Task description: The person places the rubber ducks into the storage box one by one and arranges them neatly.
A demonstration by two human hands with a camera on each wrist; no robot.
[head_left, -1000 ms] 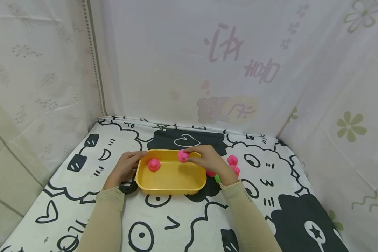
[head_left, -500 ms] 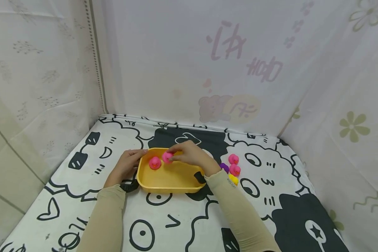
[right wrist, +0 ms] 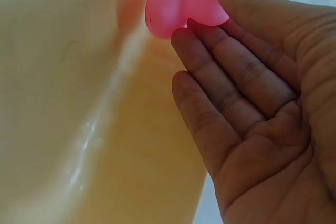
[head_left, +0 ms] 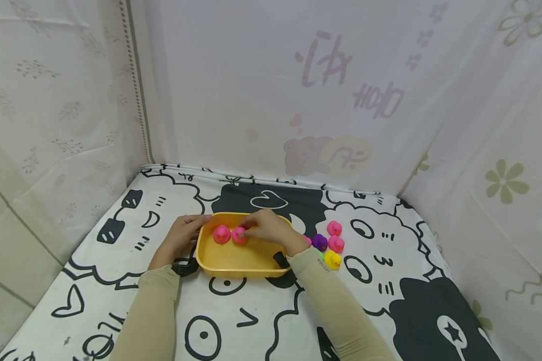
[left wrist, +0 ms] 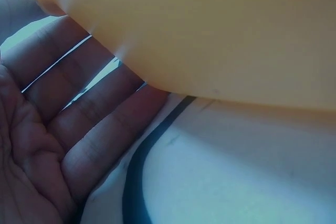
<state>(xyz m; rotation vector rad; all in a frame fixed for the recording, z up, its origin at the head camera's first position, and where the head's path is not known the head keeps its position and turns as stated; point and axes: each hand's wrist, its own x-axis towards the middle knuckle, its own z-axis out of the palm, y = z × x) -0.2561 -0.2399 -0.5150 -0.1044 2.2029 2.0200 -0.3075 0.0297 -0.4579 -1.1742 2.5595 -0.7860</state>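
Observation:
A yellow tray (head_left: pixel 235 268) stands on the cloth in the head view. My left hand (head_left: pixel 182 238) rests against its left end. In the left wrist view the fingers (left wrist: pixel 100 114) lie nearly straight along the tray's outer wall (left wrist: pixel 210 35). Inside the tray, toward the back left, sits a pink rubber duck (head_left: pixel 221 234). Just right of it, my right hand (head_left: pixel 266 228) pinches a second pink rubber duck (head_left: pixel 239 234) between thumb and fingertips. The right wrist view shows this held duck (right wrist: pixel 184 1) at the fingertips, low in the tray; whether it touches the floor I cannot tell.
Right of the tray lies a loose group of rubber ducks: a purple duck (head_left: pixel 319 242), a yellow duck (head_left: pixel 332 259) and several pink ones, such as one pink duck (head_left: pixel 334 228) at the back. My right forearm partly covers a green one. White curtains (head_left: pixel 235 100) enclose the cloth-covered surface.
My right hand has carried the pink duck leftward across the tray and lowered it beside the other duck. More of the group at right has come into sight. The left hand stays put.

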